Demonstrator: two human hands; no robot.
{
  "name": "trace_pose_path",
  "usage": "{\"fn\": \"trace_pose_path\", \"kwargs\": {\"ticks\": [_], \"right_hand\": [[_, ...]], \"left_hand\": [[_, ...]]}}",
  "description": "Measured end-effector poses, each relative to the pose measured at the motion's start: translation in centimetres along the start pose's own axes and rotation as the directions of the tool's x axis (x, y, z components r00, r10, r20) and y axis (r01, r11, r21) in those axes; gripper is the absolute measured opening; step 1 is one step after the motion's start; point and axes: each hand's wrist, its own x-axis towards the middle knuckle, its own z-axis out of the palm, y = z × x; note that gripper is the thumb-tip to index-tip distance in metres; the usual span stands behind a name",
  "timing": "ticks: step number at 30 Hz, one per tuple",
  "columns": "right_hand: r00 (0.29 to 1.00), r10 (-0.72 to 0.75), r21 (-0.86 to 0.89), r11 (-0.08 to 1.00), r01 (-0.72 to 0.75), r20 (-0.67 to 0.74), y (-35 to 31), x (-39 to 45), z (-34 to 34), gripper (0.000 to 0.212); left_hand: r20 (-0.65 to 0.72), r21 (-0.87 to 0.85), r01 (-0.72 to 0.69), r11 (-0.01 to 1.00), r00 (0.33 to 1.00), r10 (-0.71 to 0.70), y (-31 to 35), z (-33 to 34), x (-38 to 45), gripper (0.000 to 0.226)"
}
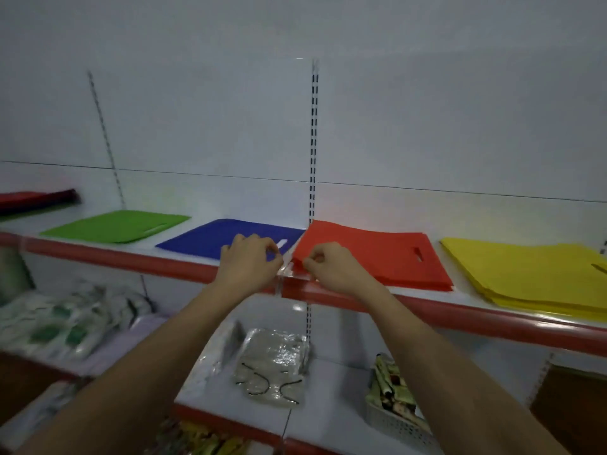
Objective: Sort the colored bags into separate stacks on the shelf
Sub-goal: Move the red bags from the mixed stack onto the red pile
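Four flat stacks of coloured bags lie side by side on the white shelf with a red front rail: green bags, blue bags, red bags and yellow bags. My left hand hovers with curled fingers over the near right corner of the blue stack. My right hand has curled fingers at the near left corner of the red stack, seemingly pinching its edge. Whether the left hand holds anything is unclear.
A mixed pile of dark red bags lies at the far left of the shelf. The lower shelf holds a clear plastic packet, a white basket of wrapped goods and green-printed packages. A slotted upright runs up the back wall.
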Motion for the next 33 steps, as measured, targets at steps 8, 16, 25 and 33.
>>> {"fn": "trace_pose_path", "kwargs": {"ticks": [8, 16, 25, 33], "right_hand": [[0.956, -0.212, 0.08, 0.977, 0.199, 0.203, -12.2, -0.5, 10.3, 0.034], [0.841, -0.415, 0.041, 0.903, 0.429, 0.345, -27.0, -0.9, 20.2, 0.035], [0.784, -0.465, 0.045, 0.87, 0.491, 0.411, -41.0, 0.8, 32.0, 0.031], [0.749, -0.492, 0.129, 0.862, 0.49, 0.443, -49.3, 5.3, 40.2, 0.031]], "left_hand": [[0.018, 0.046, 0.292, 0.955, 0.956, -0.293, -11.9, -7.9, -8.7, 0.022], [-0.113, 0.116, 0.473, 0.873, 0.88, -0.461, -25.0, -15.4, -16.1, 0.025], [-0.123, 0.19, 0.531, 0.826, 0.847, -0.517, -41.4, -22.1, -20.1, 0.026], [-0.115, 0.183, 0.539, 0.823, 0.843, -0.526, -53.1, -26.0, -18.3, 0.025]]}}
